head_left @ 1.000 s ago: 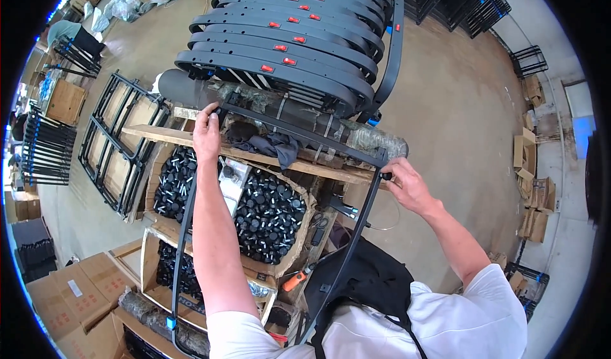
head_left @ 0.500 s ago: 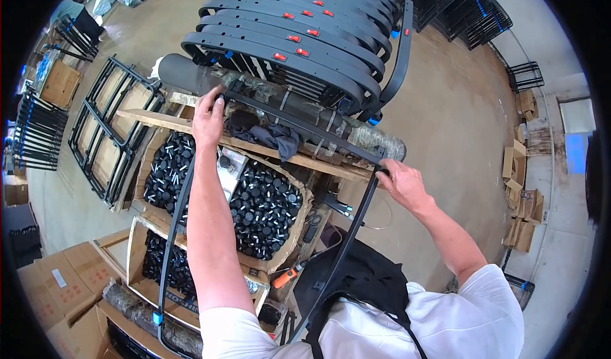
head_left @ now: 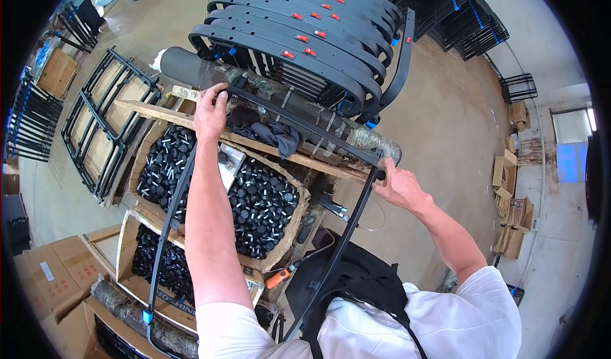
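A black metal frame [head_left: 299,127] lies across in front of me, its crossbar on a padded roll [head_left: 318,118] and its two side bars running back toward my body. At the crossbar's left end, my left hand [head_left: 210,112] is closed, thumb and fingers pinched at the corner; what lies under the fingertips is mostly hidden. My right hand [head_left: 401,186] is at the right corner, its fingers closed around a small black round foot [head_left: 380,175], with the index finger stretched up along the corner. A blue clip [head_left: 147,316] sits on the left side bar.
Below the crossbar, cartons hold many black screw-in feet [head_left: 264,209]. A wooden board [head_left: 153,112] and dark cloth [head_left: 273,136] lie by the roll. Stacked curved black frames [head_left: 286,34] stand beyond. An orange-handled tool [head_left: 278,278] lies near my apron. More frames [head_left: 105,127] rest at left.
My right index finger has straightened upward at the corner, and the black round foot now shows beneath it. My left hand stays at the left corner. The whole view has shifted slightly.
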Demonstrator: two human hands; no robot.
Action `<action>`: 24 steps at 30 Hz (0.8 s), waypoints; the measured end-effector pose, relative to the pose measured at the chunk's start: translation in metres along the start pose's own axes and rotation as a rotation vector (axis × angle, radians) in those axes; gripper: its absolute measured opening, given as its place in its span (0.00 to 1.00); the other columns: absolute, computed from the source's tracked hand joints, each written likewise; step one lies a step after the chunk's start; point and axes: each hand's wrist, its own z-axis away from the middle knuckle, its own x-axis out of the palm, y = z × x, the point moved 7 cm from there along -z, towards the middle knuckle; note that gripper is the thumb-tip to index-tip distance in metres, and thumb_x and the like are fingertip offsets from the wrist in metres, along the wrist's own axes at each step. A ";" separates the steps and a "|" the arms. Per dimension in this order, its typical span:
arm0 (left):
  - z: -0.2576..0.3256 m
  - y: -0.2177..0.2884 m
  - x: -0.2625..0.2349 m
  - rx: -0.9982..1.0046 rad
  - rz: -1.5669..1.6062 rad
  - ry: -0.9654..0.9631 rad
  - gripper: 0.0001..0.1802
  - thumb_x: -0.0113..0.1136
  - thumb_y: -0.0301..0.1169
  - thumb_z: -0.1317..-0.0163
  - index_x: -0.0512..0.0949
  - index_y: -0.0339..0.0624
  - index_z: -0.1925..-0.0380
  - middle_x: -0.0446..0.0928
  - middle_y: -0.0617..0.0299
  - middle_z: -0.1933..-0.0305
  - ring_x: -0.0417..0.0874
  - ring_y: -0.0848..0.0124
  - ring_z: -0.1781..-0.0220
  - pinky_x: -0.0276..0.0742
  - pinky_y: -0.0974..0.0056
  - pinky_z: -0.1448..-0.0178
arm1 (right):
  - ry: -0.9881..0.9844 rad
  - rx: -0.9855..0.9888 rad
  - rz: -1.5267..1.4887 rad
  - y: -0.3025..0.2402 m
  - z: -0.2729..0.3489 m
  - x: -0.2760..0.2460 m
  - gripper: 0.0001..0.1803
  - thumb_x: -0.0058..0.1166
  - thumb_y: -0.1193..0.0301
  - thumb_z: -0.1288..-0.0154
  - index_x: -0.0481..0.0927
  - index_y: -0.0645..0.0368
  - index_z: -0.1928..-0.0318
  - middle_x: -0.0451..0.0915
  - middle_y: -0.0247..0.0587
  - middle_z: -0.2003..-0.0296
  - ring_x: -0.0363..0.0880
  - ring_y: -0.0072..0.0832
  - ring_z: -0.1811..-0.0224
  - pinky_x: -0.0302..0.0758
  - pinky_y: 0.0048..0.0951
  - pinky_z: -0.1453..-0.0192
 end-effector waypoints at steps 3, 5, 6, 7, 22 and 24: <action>0.001 -0.007 -0.007 0.032 0.069 0.055 0.16 0.61 0.42 0.23 0.85 0.62 0.39 0.80 0.63 0.36 0.86 0.60 0.39 0.78 0.56 0.31 | -0.037 -0.015 -0.008 0.003 0.000 0.005 0.25 0.61 0.57 0.27 0.70 0.61 0.43 0.86 0.56 0.68 0.88 0.58 0.59 0.81 0.57 0.50; 0.000 -0.010 -0.009 -0.004 0.164 0.077 0.16 0.61 0.43 0.24 0.84 0.62 0.39 0.80 0.63 0.37 0.86 0.60 0.39 0.78 0.56 0.31 | -0.020 -0.035 -0.012 0.008 0.000 0.007 0.25 0.63 0.57 0.28 0.70 0.60 0.44 0.87 0.54 0.70 0.88 0.58 0.61 0.81 0.56 0.52; -0.001 -0.009 -0.003 -0.067 0.147 0.028 0.17 0.62 0.43 0.24 0.84 0.62 0.39 0.80 0.63 0.36 0.86 0.60 0.39 0.78 0.57 0.31 | -0.022 -0.011 0.047 0.012 0.000 0.008 0.25 0.62 0.55 0.27 0.71 0.61 0.44 0.87 0.56 0.69 0.88 0.58 0.61 0.82 0.56 0.53; -0.001 -0.009 0.002 -0.129 0.129 -0.022 0.17 0.62 0.43 0.25 0.84 0.63 0.38 0.80 0.63 0.35 0.86 0.61 0.39 0.78 0.57 0.31 | -0.023 0.014 0.106 0.017 0.000 0.008 0.25 0.60 0.53 0.26 0.72 0.61 0.44 0.87 0.58 0.68 0.88 0.59 0.60 0.82 0.57 0.53; 0.008 0.010 -0.008 -0.145 -0.003 0.018 0.16 0.60 0.44 0.24 0.85 0.64 0.40 0.80 0.62 0.37 0.85 0.60 0.36 0.76 0.56 0.29 | 0.105 -0.156 0.264 -0.019 0.015 -0.019 0.22 0.67 0.58 0.38 0.82 0.61 0.52 0.88 0.53 0.58 0.89 0.50 0.54 0.85 0.49 0.52; 0.006 0.016 -0.006 -0.059 -0.062 0.020 0.16 0.59 0.44 0.23 0.85 0.64 0.40 0.81 0.62 0.40 0.86 0.60 0.38 0.76 0.56 0.30 | -0.110 -0.112 0.469 0.005 0.008 -0.003 0.21 0.65 0.61 0.38 0.80 0.61 0.50 0.88 0.53 0.57 0.89 0.49 0.54 0.84 0.50 0.52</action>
